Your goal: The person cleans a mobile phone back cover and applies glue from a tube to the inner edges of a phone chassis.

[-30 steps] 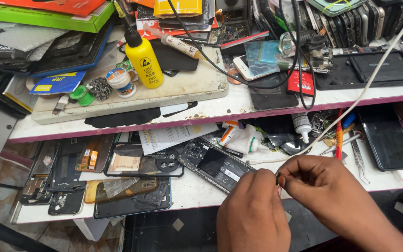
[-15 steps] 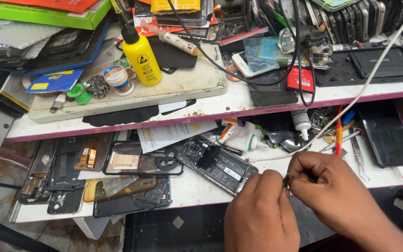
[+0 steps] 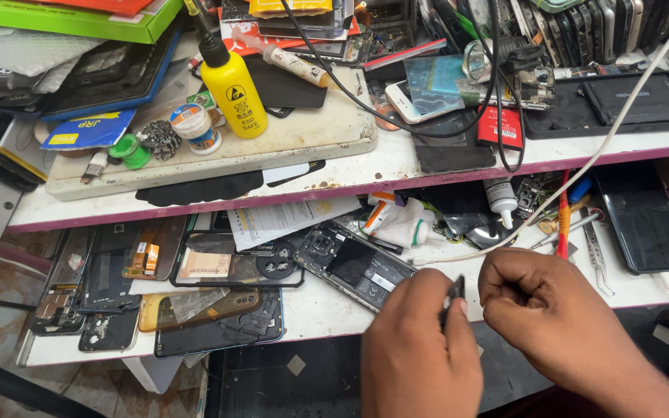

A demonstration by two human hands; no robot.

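Our opened phone (image 3: 356,265) lies on the lower shelf (image 3: 327,310) just beyond our hands, stiff but fragile with its insides bare, so we judge its edges the safest hold. Our left hand (image 3: 420,348) pinches a thin dark tool (image 3: 454,294), light and rigid, and our right hand (image 3: 540,306) curls closed beside it, knuckles up; whether it grips anything we cannot tell.

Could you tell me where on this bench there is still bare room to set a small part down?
One bare white patch lies on the lower shelf, between the opened phone and the stacked back covers, left of the left hand. A thinner strip runs along the upper shelf's front edge, beside the white board. Everywhere else is crowded.
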